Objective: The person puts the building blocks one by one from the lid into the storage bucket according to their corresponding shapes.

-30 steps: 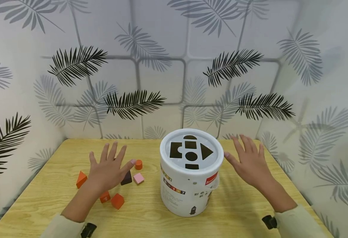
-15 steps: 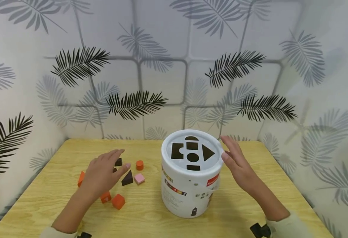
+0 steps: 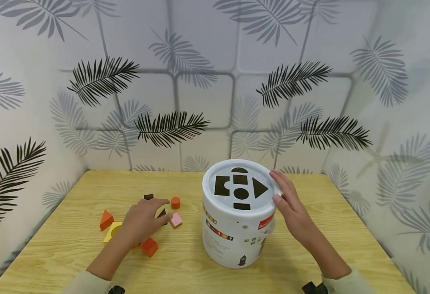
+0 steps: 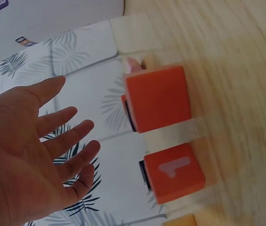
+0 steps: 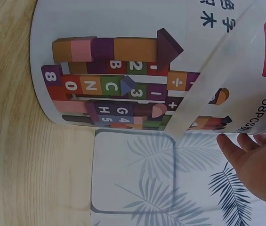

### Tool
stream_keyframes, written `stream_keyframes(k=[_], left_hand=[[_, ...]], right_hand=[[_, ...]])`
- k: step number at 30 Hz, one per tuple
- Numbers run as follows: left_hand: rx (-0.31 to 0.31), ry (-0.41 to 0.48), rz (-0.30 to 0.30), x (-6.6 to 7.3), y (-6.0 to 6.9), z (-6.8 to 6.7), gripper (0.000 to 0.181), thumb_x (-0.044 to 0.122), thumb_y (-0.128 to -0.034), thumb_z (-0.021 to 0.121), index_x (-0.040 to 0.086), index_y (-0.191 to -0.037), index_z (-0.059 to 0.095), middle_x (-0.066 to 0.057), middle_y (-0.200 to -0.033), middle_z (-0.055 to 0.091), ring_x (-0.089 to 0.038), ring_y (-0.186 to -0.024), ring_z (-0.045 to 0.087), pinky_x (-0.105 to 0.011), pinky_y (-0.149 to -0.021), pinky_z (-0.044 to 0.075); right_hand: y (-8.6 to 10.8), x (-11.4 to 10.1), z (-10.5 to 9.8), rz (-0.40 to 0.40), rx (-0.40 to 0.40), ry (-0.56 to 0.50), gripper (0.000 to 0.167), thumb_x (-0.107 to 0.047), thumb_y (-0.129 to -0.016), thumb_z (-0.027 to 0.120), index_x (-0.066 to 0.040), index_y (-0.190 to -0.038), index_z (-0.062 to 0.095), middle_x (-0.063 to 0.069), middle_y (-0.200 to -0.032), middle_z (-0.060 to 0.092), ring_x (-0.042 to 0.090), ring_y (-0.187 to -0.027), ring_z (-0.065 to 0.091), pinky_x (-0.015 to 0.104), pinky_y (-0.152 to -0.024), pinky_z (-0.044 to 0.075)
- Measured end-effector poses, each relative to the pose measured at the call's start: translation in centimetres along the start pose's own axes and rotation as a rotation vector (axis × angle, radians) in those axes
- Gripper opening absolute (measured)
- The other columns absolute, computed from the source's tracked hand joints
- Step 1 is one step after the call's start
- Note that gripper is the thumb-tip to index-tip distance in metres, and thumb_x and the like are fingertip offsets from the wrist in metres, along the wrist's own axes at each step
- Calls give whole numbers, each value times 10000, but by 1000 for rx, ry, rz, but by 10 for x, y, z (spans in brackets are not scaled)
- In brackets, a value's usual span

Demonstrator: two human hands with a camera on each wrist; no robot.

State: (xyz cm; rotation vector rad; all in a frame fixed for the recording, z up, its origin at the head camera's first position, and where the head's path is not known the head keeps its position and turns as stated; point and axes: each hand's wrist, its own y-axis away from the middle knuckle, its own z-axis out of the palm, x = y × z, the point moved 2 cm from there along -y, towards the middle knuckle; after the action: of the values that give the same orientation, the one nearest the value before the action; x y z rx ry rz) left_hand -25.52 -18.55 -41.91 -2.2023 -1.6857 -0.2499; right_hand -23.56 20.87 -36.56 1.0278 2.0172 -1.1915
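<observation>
Your left hand, empty and fingers loosely bent, hovers above the worktop — pink block just past its thumb, orange cylinder ahead. Your right hand, unclenched, lies at the rim of the white bucket between both hands — pinch blocks by opposite faces, brace lightly.

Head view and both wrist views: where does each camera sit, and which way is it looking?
Head: worn on the head, facing forward and down at the table, bucket and blocks; the left hand, right hand and forearms show.
Left wrist: worn there, looking past its hand at two orange-red blocks; only that hand shows.
Right wrist: worn there, facing the bucket's printed side; only part of the right hand shows.
Shared: head and right wrist show the bucket and right hand.
</observation>
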Motion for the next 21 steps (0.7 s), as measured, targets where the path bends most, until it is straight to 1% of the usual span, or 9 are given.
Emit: stream_keyframes(k=[1,2,6,10,13,17,21], left_hand=[[-11,-1,-3,0,-2,3,487,419,-960,669,158,-1369,630,-55,-1353,650,-420,-1249,552,-663,-988,414],[-20,1,-9,0,-4,5,490,423,-958,671,156,-1367,633,-52,-1350,652,-421,-1247,553,-657,-991,419],[-50,-2,-12,0,-11,13,475,420,-950,684,148,-1338,657,-59,-1312,674,-434,-1206,575,-626,-962,466],[-75,10,-11,-1,-17,20,426,393,-947,696,152,-1298,684,-59,-1268,697,-412,-1143,596,-583,-924,495],[-87,20,-20,-3,-21,26,405,378,-941,707,168,-1287,695,-53,-1234,713,-389,-1123,584,-582,-938,467],[-97,8,-15,-4,-25,32,379,317,-925,735,172,-1274,701,-45,-1178,726,-360,-1091,557,-606,-944,420],[-113,-6,-12,-3,-29,36,388,267,-900,766,166,-1268,700,-22,-1144,734,-285,-1014,522,-526,-892,396]], right_hand=[[0,0,1,-7,3,-9,528,-138,-1079,377,-167,-1598,282,78,-1665,144,335,-1532,105,66,-1076,267],[0,1,1,-9,5,-17,530,-135,-1080,376,-165,-1600,278,79,-1666,140,327,-1531,108,58,-1069,268],[1,2,3,-5,12,-29,533,-143,-1083,371,-177,-1604,265,73,-1669,132,286,-1526,129,62,-1066,274],[2,3,3,0,18,-30,533,-148,-1083,372,-188,-1604,266,37,-1667,141,264,-1523,143,67,-1072,272],[3,3,3,-1,20,-28,530,-147,-1082,372,-189,-1602,274,24,-1665,150,261,-1525,141,73,-1074,272],[3,3,4,0,25,-17,524,-149,-1084,370,-188,-1599,282,23,-1666,155,262,-1528,136,75,-1070,270],[2,4,3,2,24,-10,521,-150,-1084,370,-183,-1597,283,31,-1666,153,287,-1530,129,72,-1067,273]])
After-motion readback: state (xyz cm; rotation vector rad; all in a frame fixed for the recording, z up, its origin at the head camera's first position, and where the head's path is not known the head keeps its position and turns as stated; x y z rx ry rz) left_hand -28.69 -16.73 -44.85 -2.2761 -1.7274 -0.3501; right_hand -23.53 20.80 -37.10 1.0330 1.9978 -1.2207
